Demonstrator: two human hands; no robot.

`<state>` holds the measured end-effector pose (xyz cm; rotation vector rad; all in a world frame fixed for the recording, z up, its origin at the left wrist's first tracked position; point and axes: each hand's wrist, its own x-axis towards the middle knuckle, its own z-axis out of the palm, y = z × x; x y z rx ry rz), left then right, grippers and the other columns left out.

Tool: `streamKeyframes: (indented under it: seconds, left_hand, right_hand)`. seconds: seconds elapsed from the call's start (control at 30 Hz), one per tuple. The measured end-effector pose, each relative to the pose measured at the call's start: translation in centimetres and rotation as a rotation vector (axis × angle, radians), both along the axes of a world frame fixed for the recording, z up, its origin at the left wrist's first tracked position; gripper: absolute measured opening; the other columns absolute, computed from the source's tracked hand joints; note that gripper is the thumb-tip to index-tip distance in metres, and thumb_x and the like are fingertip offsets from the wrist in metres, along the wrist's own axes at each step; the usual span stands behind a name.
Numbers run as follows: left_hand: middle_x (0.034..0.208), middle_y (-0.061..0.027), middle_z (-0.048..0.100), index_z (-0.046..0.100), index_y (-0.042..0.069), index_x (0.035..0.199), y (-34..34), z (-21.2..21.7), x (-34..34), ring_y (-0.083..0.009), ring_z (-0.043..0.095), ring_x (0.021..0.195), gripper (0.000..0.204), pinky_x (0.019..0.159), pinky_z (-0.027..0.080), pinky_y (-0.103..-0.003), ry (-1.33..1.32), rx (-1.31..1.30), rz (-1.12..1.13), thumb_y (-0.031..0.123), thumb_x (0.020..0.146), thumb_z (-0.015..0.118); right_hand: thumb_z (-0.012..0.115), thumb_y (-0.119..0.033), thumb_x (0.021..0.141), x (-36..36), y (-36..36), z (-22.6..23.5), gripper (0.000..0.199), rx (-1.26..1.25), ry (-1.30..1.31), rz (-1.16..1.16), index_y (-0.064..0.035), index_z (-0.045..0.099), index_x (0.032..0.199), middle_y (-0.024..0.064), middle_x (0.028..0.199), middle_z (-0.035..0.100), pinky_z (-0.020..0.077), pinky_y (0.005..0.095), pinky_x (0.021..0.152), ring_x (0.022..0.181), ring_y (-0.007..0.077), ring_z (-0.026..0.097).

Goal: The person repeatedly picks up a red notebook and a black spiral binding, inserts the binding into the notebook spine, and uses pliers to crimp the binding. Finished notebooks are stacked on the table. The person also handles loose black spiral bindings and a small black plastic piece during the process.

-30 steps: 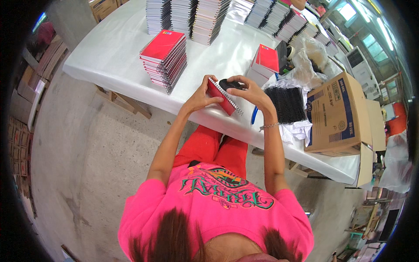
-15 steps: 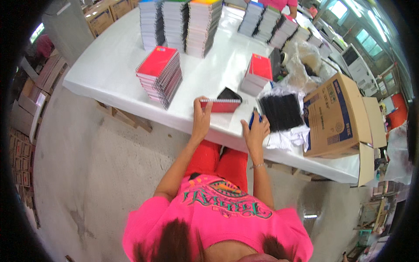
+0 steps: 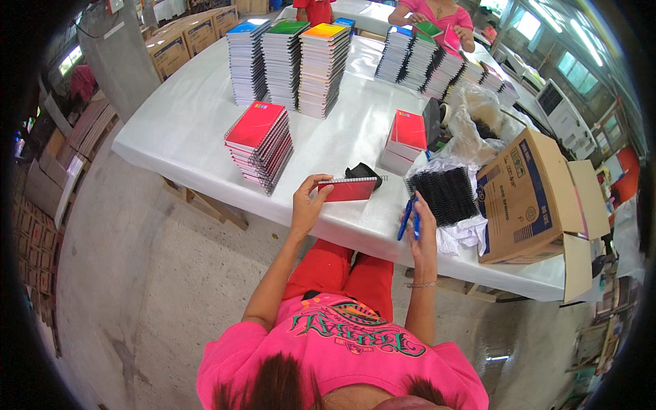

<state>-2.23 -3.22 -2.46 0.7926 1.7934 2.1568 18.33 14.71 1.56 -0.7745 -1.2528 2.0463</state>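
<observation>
My left hand (image 3: 309, 205) grips the left end of a small red notebook (image 3: 347, 190), which stands on its edge near the table's front. A wire-like spiral runs along the notebook's top edge and sticks out a little past its right end. My right hand (image 3: 424, 229) is closed around blue-handled pliers (image 3: 408, 219), apart from the notebook and by a bundle of black spiral coils (image 3: 445, 196). Just behind the notebook lies a black object (image 3: 359, 171) whose kind I cannot make out.
A stack of red spiral notebooks (image 3: 258, 147) stands left, with blue, green and yellow-topped stacks (image 3: 320, 72) behind. A red-covered pile (image 3: 404, 140) sits beyond the coils. An open cardboard box (image 3: 523, 201) is at right. Across the table, a person (image 3: 437, 20) handles a green notebook.
My right hand has drawn away to the right with the pliers, which show more plainly. The left hand keeps hold of the notebook. The whole view has tilted up somewhat.
</observation>
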Motion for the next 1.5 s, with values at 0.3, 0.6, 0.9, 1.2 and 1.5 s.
streamKeyframes:
  seconds: [0.3,0.6,0.9,1.2,1.5]
  left_hand:
    - [0.096,-0.0054,0.070,0.071,0.005,0.114,-0.8,1.7,-0.5,-0.0087,0.063,0.086,0.024,0.073,0.053,-0.024,0.030,-0.129,-0.058,0.013,0.091,0.069]
    - [0.088,-0.0042,0.071,0.071,0.004,0.113,-1.5,2.9,-0.2,-0.0071,0.063,0.080,0.023,0.071,0.054,-0.024,0.094,-0.217,-0.051,0.011,0.091,0.068]
    - [0.096,-0.0085,0.073,0.070,0.002,0.115,-1.5,3.0,-0.1,-0.0122,0.069,0.091,0.023,0.074,0.057,-0.026,0.108,-0.213,-0.040,0.006,0.093,0.064]
    - [0.099,-0.0115,0.074,0.069,0.000,0.116,-1.6,3.0,-0.1,-0.0155,0.071,0.096,0.024,0.078,0.058,-0.028,0.117,-0.243,-0.050,0.004,0.094,0.059]
    - [0.098,-0.0124,0.074,0.068,0.000,0.117,-1.5,2.2,-0.3,-0.0167,0.071,0.095,0.025,0.078,0.058,-0.028,0.107,-0.200,-0.049,0.004,0.095,0.057]
  right_hand:
    - [0.049,-0.042,0.101,-0.3,-3.8,1.8,0.058,-0.346,0.284,0.439,-0.0136,0.036,0.149,0.0141,0.111,0.060,0.0510,0.0405,0.086,0.095,0.0241,0.061]
    - [0.051,-0.030,0.101,-3.6,-6.8,-0.8,0.060,0.509,-0.169,0.319,-0.0055,0.031,0.152,0.0188,0.142,0.048,0.0345,0.0338,0.110,0.132,0.0285,0.047]
    - [0.062,-0.020,0.093,-3.7,-8.2,1.6,0.057,0.724,-0.240,0.166,-0.0023,0.040,0.143,0.0227,0.134,0.053,0.0400,0.0384,0.103,0.116,0.0295,0.054]
    - [0.067,-0.015,0.089,-4.7,-9.0,1.1,0.056,1.026,-0.227,0.066,-0.0097,0.047,0.141,0.0080,0.117,0.057,0.0433,0.0278,0.076,0.092,0.0149,0.052]
    - [0.069,-0.014,0.088,-4.9,-9.3,0.6,0.055,0.986,-0.270,0.062,-0.0082,0.050,0.140,0.0088,0.121,0.057,0.0443,0.0279,0.083,0.099,0.0165,0.055]
